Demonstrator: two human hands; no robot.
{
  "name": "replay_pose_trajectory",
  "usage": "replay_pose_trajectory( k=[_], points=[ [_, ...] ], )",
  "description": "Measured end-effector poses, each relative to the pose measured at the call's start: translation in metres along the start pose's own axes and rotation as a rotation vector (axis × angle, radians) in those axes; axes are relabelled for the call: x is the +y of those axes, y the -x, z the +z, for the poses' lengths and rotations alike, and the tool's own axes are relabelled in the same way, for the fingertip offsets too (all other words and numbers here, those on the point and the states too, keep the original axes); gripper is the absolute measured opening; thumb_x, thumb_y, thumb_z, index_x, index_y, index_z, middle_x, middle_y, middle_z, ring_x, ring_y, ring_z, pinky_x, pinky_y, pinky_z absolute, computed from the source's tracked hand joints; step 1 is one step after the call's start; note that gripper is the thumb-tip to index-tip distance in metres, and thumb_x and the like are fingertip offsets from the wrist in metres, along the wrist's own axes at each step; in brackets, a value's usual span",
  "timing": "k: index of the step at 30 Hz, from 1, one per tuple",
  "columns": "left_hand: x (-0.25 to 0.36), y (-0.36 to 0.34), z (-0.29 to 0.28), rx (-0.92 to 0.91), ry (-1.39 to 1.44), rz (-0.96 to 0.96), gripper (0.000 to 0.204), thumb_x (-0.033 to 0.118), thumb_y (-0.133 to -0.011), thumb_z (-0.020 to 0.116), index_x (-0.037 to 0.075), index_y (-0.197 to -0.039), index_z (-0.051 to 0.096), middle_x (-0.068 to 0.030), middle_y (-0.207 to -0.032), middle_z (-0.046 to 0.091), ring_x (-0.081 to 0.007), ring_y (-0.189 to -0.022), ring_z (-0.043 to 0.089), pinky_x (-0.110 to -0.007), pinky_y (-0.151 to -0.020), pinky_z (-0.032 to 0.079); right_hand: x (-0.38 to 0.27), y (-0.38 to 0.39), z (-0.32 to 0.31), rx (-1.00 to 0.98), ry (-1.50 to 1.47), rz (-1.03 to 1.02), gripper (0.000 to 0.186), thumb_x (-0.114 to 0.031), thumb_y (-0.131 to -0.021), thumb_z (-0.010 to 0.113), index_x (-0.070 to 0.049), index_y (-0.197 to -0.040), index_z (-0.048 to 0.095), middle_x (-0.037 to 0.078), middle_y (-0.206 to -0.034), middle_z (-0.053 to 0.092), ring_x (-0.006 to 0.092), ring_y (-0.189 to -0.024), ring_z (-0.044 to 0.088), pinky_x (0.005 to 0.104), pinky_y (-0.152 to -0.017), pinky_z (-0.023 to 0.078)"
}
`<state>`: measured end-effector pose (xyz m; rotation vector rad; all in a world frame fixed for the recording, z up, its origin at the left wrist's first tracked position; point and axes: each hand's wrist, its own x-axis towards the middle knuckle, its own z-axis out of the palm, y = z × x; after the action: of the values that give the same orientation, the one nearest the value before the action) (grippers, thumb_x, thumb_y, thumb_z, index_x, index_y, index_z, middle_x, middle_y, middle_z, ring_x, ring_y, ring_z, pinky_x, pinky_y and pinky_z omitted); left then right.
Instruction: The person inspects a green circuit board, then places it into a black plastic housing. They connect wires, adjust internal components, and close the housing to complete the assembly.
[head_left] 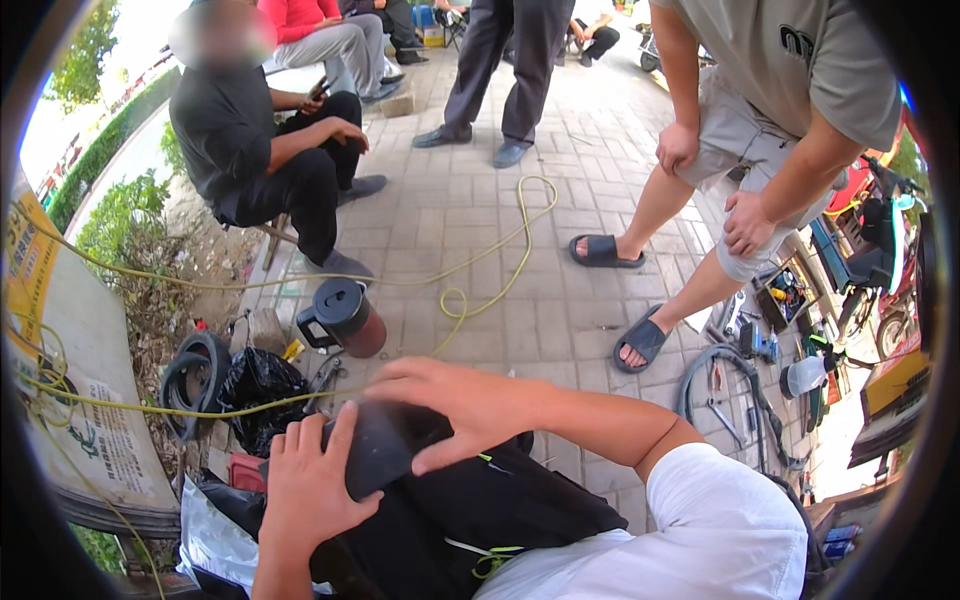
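Note:
A dark grey, flat, smooth-faced piece (375, 455) lies over my lap, on the black clothing; its exact kind does not show. My left hand (312, 478) grips its left side, thumb and fingers pressed against it. Above its far right edge my right hand (455, 405) hovers or lightly touches, fingers stretched and thumb apart, slightly blurred. Just beyond my hands stands a large dark jug with a lid and handle (345, 315). To the left of my hands are a black plastic bag (262, 390) and black rubber tubing (193, 385).
A yellow hose (455, 300) crosses the paving and passes close to my hands. A person sits at left (250, 150); another person in slides stands bent at right (770, 140). Pliers (715, 378), a tyre (690, 390) and a toolbox (785, 295) lie right.

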<state>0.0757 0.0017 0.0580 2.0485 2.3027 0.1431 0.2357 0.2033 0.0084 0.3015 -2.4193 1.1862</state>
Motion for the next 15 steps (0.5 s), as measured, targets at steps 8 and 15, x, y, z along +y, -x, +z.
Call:
replay_pose_trajectory(
  k=[8, 15],
  points=[
    [0.008, 0.011, -0.002, -0.003, 0.080, -0.107, 0.080, 0.053, -0.070, 0.068, 0.007, -0.134, 0.054, -0.0188, -0.144, 0.044, -0.0425, -0.124, 0.047, -0.051, -0.098, 0.037, -0.043, -0.044, 0.041, 0.009, 0.314, -0.190, 0.080, -0.046, -0.078, 0.073, -0.001, -0.138, 0.047, 0.026, -0.143, 0.040, 0.0439, -0.132, 0.039, 0.0559, -0.108, 0.029],
    [-0.008, 0.036, 0.008, 0.117, 0.025, -0.056, 0.073, 0.043, -0.068, 0.074, -0.001, -0.123, 0.058, -0.0201, -0.129, 0.054, -0.0403, -0.120, 0.048, -0.049, -0.101, 0.036, -0.042, -0.059, 0.072, -0.127, 0.471, -0.040, 0.089, -0.062, -0.078, 0.066, -0.006, -0.143, 0.043, 0.025, -0.146, 0.041, 0.0436, -0.133, 0.041, 0.0536, -0.111, 0.028]
  ],
)
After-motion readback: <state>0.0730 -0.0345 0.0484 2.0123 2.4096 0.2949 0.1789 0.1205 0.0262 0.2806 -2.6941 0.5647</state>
